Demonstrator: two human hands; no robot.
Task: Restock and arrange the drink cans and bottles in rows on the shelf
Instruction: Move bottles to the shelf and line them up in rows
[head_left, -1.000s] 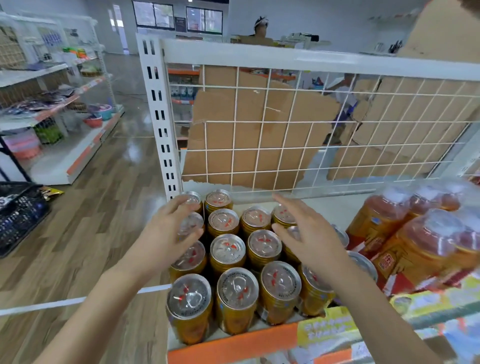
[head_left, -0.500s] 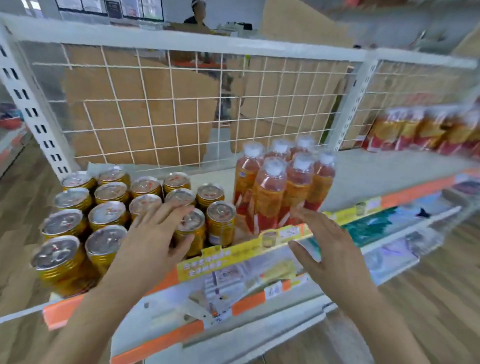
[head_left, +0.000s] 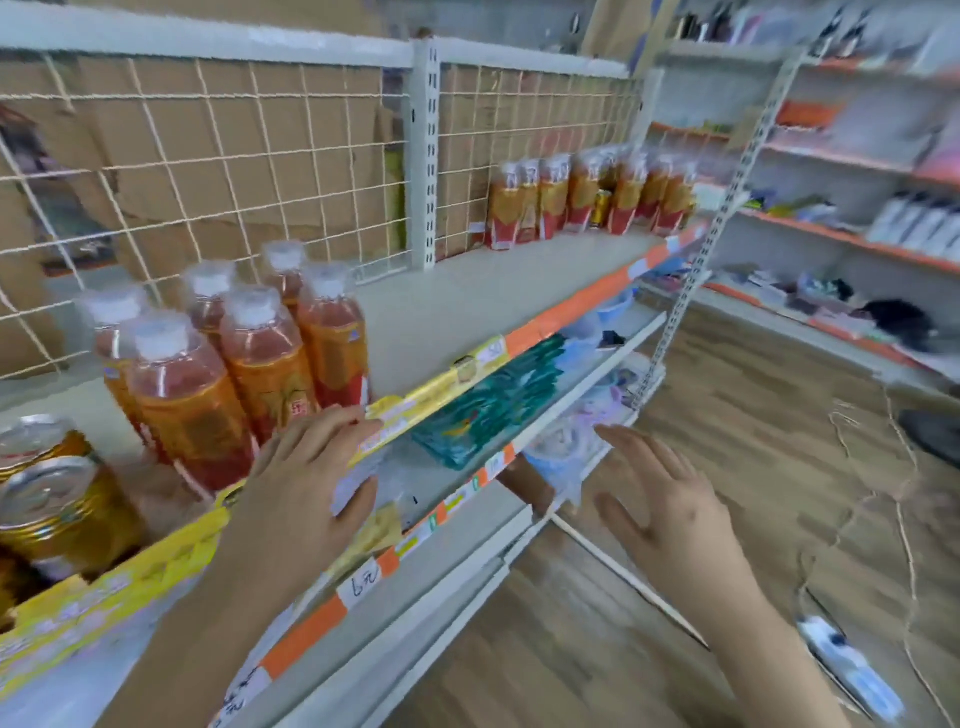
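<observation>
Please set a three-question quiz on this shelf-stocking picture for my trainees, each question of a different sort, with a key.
1. True or false: the right hand grips a bottle.
2. What stands among the far bottles at the right end of the shelf? A) a gold can B) a mug C) a carton
3. Fill in: the fingertips at the yellow price strip belong to the ____ hand.

Key: 1 false, it is open and holds nothing; 2 A; 3 left, the left hand.
</observation>
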